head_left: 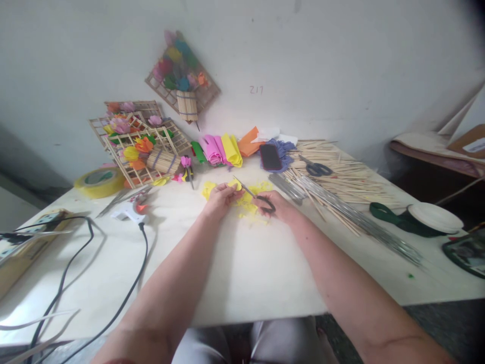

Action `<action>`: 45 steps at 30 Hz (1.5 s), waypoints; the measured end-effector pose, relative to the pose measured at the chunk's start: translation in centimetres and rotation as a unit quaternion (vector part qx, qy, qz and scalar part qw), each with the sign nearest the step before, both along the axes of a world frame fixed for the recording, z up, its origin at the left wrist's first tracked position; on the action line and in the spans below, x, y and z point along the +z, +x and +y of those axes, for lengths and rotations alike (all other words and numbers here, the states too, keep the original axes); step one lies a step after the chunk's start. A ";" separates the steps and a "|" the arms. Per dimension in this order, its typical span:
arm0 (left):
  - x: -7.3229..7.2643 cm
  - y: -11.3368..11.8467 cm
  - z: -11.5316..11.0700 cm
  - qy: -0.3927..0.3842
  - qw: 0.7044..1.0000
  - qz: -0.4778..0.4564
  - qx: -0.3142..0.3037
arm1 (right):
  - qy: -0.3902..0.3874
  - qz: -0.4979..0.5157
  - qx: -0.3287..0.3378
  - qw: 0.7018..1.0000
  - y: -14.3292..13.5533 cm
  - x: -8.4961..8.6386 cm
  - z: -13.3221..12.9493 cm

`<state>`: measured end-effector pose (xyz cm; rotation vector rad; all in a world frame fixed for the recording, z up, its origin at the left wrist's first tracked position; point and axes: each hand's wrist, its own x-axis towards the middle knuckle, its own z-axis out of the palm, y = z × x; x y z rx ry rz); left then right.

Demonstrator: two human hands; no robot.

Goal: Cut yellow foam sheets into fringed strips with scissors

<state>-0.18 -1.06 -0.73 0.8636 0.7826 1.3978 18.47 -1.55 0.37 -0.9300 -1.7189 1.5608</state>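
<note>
Between the fingers of my left hand is a small piece of yellow paper, its edge facing right. My right hand grips a pair of scissors by the dark handles, and the blades point up and left, at the yellow piece. Whether the blades touch the paper is too small to tell. Yellow paper scraps lie scattered on the white table under and between both hands.
Behind the hands lie folded pink paper, yellow paper and a phone. Thin wooden sticks, metal wires and other scissors are on the right. A glue gun with its cord, tape and flower-decorated lattices stand left.
</note>
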 end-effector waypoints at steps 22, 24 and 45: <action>-0.2 -0.1 0.0 0.003 0.999 0.014 -0.030 | -0.002 -0.003 -0.013 1.000 -0.2 -0.5 0.4; -0.2 -0.1 -0.1 0.002 1.000 0.013 -0.028 | 0.006 -0.001 -0.011 1.000 -0.2 -0.7 0.5; -0.2 -0.1 0.1 0.008 1.000 0.002 -0.011 | -0.013 -0.007 -0.018 1.000 -0.4 -0.8 0.9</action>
